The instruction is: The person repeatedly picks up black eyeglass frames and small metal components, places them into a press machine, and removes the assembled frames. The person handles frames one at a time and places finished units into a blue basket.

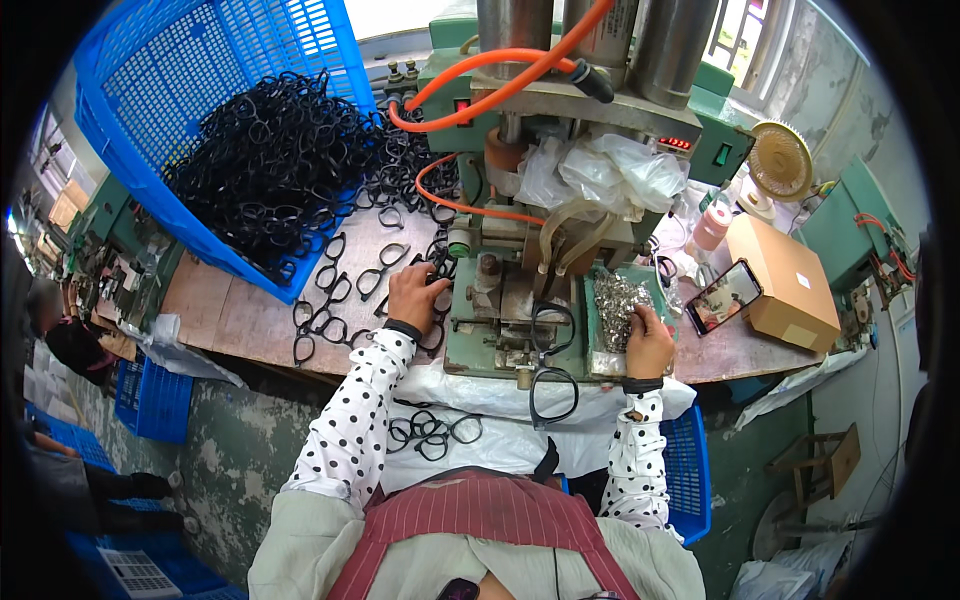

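My left hand (412, 298) is closed at the left side of the green press (475, 300), thumb and fingers on a black glasses frame that they partly cover. My right hand (649, 345) pinches at the edge of a green tray (610, 366) heaped with small silvery metal pieces (618, 302). What its fingertips hold is too small to make out. Between the hands, one black glasses frame (555, 393) hangs upright at the front of the press, one rim above the other. Several more frames (432, 430) lie on the white cloth in front of me.
A tilted blue basket (250, 262) full of black frames stands at the left, with loose frames (335, 290) spilling across the table. Orange hoses (490, 85) loop over the press. At the right are a phone (724, 297), a cardboard box (785, 285) and a small fan (780, 160).
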### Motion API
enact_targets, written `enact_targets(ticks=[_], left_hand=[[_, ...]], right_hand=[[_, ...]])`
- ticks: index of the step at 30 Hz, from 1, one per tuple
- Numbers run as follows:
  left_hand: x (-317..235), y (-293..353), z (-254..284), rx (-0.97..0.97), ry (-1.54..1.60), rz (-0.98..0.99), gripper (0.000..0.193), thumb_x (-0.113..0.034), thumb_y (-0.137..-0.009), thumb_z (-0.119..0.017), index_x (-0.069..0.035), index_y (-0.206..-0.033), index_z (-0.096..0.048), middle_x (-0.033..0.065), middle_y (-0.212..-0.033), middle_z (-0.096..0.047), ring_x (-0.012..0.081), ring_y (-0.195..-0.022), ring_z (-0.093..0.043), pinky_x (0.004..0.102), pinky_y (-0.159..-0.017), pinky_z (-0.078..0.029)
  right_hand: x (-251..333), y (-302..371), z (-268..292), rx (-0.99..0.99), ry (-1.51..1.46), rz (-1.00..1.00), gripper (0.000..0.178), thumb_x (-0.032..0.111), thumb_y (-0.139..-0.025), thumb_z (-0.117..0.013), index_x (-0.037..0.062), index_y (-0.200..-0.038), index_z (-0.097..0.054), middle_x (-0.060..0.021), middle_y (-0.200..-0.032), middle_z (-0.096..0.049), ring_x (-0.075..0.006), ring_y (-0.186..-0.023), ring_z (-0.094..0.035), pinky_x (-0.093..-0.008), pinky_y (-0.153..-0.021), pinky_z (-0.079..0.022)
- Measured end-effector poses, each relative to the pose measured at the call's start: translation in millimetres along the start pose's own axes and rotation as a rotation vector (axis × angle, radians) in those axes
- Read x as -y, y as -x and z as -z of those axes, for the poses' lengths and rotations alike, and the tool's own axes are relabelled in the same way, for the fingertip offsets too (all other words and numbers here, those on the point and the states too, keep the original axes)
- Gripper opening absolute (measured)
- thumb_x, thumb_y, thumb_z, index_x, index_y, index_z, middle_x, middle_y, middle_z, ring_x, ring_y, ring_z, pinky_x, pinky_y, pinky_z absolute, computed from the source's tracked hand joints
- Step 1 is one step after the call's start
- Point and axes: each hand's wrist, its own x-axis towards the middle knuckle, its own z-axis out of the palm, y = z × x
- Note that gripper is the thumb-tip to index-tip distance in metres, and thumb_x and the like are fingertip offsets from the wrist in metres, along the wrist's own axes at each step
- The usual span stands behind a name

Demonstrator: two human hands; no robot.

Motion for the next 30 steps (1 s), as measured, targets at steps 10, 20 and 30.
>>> enact_targets(ticks=[10, 20, 30], left_hand=[[3.2, -24.0, 35.8, -0.213, 0.114, -0.085, 0.013, -0.012, -0.084, -0.061, -0.01, -0.097, -0.06, 0.0072, -0.109, -0.063, 0.0282, -0.105, -0.057, 0.0446, -0.089, -0.041], [-97.1, -33.3, 100.4, -0.432, 0.463, -0.271, 0.039, 0.002, -0.067, -0.067, -0.009, -0.104, -0.063, 0.0041, -0.091, -0.063, 0.0252, -0.079, -0.059, 0.0423, -0.08, -0.043], [-147.2, -38.9, 101.3, -0.213, 0.715, -0.594, 0.043, -0.019, -0.078, -0.072, -0.005, -0.117, -0.061, 0.0076, -0.101, -0.064, 0.0265, -0.084, -0.061, 0.0419, -0.081, -0.05]], right_hand=[[19.6, -9.3, 5.2, -0.024, 0.029, 0.036, 0.006, 0.008, -0.084, -0.065, 0.0068, -0.089, -0.067, -0.0097, -0.077, -0.068, -0.0253, -0.065, -0.062, -0.0343, -0.061, -0.048], [127.8, -28.7, 34.4, 0.293, -0.802, -0.253, 0.016, 0.001, -0.077, -0.068, 0.0001, -0.093, -0.073, 0.0, -0.074, -0.066, -0.004, -0.059, -0.048, -0.0203, -0.056, -0.039], [159.3, -28.0, 26.5, 0.351, -0.834, -0.312, 0.035, 0.002, -0.073, -0.073, -0.0024, -0.104, -0.058, -0.0078, -0.088, -0.067, -0.0108, -0.078, -0.065, -0.023, -0.062, -0.047]])
